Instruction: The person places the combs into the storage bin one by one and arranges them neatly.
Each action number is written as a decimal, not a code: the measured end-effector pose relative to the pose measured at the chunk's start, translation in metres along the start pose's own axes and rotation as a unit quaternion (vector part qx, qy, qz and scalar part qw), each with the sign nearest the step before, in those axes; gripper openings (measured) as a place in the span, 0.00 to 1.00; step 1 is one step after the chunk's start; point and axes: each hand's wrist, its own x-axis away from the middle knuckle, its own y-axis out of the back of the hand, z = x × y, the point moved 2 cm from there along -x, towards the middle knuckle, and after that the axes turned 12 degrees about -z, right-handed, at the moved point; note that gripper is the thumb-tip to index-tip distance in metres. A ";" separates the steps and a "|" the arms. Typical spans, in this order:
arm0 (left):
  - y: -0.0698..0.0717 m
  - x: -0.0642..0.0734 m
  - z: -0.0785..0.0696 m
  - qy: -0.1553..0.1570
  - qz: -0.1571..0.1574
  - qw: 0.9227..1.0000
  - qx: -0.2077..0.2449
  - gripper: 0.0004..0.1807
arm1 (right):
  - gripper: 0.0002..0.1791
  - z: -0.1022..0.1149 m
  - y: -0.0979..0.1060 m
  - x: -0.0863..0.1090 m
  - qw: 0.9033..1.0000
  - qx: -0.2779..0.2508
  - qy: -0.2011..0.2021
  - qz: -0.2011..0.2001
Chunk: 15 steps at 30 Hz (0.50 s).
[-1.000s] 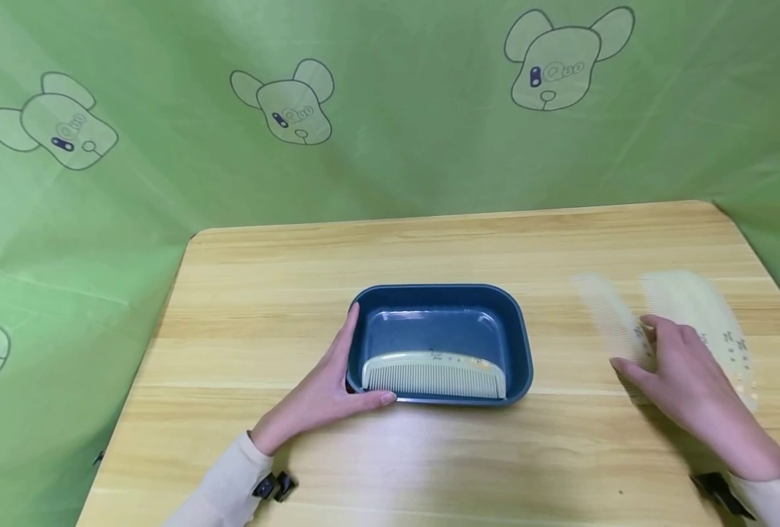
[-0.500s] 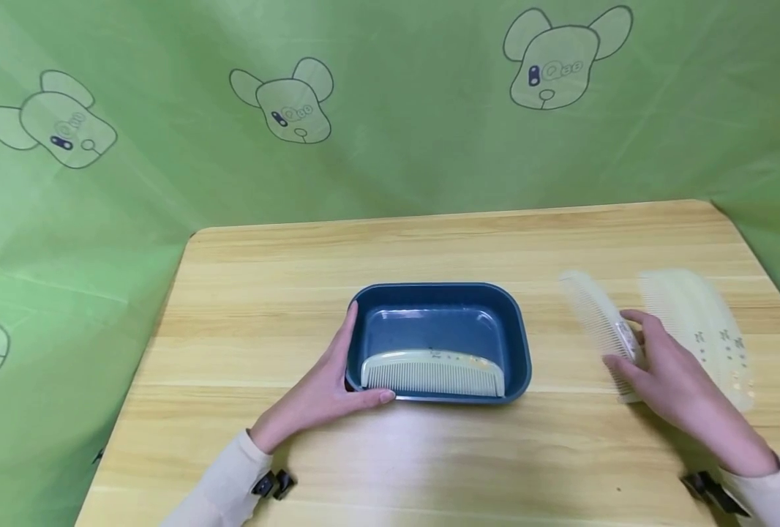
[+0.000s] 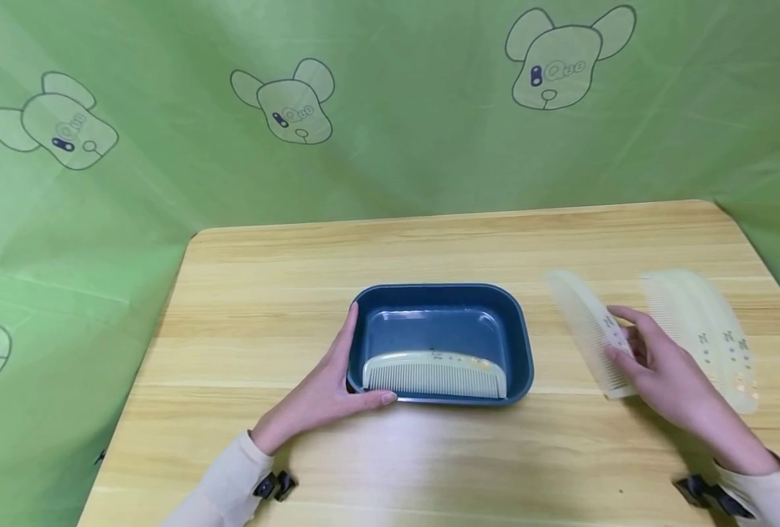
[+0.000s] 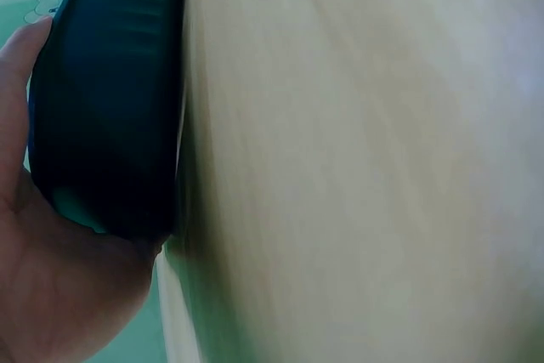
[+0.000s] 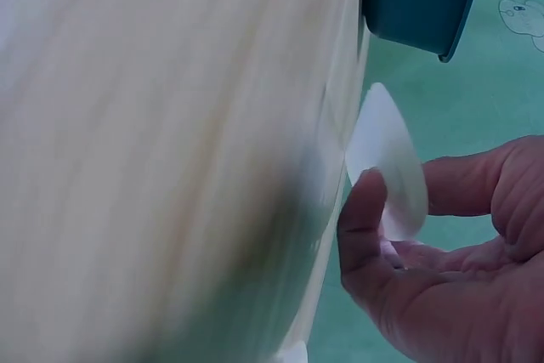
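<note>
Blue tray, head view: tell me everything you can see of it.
The dark-blue tray is an open-topped rectangle with rounded corners, raised walls and a thin rim. It looks like smooth, glossy plastic; highlights show on its floor. It sits open side up on the wooden table. One pale comb lies inside, along the near wall. The person's left-hand grip spans its near-left corner, thumb at the near rim.

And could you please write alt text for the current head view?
A person's right hand holds a pale comb over a wooden table, beside overlapping combs. The left hand rests against the near left corner of a blue tray with another comb inside. Behind hangs a green cloth printed with cartoon animal heads.
</note>
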 end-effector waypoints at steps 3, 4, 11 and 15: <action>0.000 0.000 0.000 0.000 0.000 1.000 0.001 0.77 | 0.32 0.003 0.000 -0.001 1.000 -0.025 0.005 -0.011; 0.000 0.001 0.000 -0.001 -0.001 1.000 0.002 0.77 | 0.32 0.004 0.000 -0.001 0.999 -0.031 0.005 -0.014; 0.000 0.000 0.000 0.001 -0.003 1.000 0.002 0.78 | 0.32 0.007 0.001 -0.003 0.997 -0.069 -0.005 -0.030; -0.001 0.000 0.000 0.000 -0.002 1.000 0.001 0.77 | 0.32 0.009 0.002 -0.005 0.995 -0.094 -0.012 -0.040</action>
